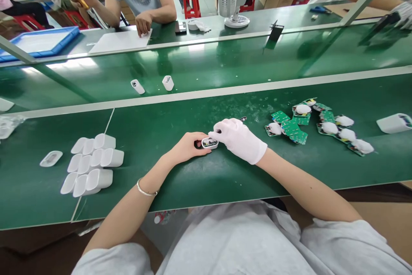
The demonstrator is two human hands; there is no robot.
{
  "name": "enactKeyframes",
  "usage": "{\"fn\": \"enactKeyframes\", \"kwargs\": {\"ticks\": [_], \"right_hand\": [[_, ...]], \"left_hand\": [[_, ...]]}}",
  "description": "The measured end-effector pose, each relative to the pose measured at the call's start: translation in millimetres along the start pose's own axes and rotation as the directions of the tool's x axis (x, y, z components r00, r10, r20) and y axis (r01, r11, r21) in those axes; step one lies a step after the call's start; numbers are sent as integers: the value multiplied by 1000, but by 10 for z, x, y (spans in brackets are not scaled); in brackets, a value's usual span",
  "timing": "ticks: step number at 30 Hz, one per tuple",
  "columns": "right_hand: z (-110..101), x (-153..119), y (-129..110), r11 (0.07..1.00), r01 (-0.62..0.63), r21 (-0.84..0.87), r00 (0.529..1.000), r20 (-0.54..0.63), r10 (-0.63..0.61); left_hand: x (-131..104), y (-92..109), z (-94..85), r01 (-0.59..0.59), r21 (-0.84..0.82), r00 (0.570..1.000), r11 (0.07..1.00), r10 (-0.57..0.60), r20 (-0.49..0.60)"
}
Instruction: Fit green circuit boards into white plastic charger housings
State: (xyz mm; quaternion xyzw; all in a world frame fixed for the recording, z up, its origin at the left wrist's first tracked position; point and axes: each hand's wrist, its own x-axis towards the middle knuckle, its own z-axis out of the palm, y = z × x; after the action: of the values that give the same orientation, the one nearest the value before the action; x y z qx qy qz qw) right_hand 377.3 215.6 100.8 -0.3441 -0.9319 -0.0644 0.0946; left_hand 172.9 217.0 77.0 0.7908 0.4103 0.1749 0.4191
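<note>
My bare left hand [188,147] holds a small white oval housing [210,146] between thumb and fingers, its open end facing up with dark and metallic parts inside. My right hand [236,137], in a white glove, has its fingers pinched at the housing's upper rim; what they grip, if anything, is too small to name. Several white housings [93,163] stand grouped on the left of the green table, beside a flat white oval piece [51,158]. Green circuit boards [292,130] with white lumps lie in a loose pile to the right.
A white housing [394,123] lies at the far right. Two small white housings [137,86] sit on the moving-belt-like green strip [225,69] beyond a pale divider [180,96]. Across it are a fan [236,21], a blue tray [69,37] and other people.
</note>
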Motion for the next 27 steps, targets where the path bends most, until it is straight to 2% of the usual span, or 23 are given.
{"fn": "enactKeyframes", "kwargs": {"ticks": [7, 13, 19, 25, 27], "right_hand": [[-72, -49, 32, 999, -45, -27, 998, -34, 44], [-79, -30, -38, 998, -57, -21, 998, 32, 58], [-191, -77, -9, 991, -128, -25, 983, 127, 130], [-202, -83, -59, 930, -303, 209, 943, 207, 261], [-170, -70, -95, 920, -321, 226, 935, 227, 271]], "left_hand": [[-2, 15, 14, 17, -36, 1000, 999, -17, -12], [-2, 13, 18, 9, -32, 1000, 999, -9, -19], [-12, 18, 13, 15, -36, 1000, 999, -15, -15], [-8, 17, 17, 10, -24, 1000, 1000, -11, -21], [-5, 14, 20, 7, -18, 1000, 1000, -7, -21]]}}
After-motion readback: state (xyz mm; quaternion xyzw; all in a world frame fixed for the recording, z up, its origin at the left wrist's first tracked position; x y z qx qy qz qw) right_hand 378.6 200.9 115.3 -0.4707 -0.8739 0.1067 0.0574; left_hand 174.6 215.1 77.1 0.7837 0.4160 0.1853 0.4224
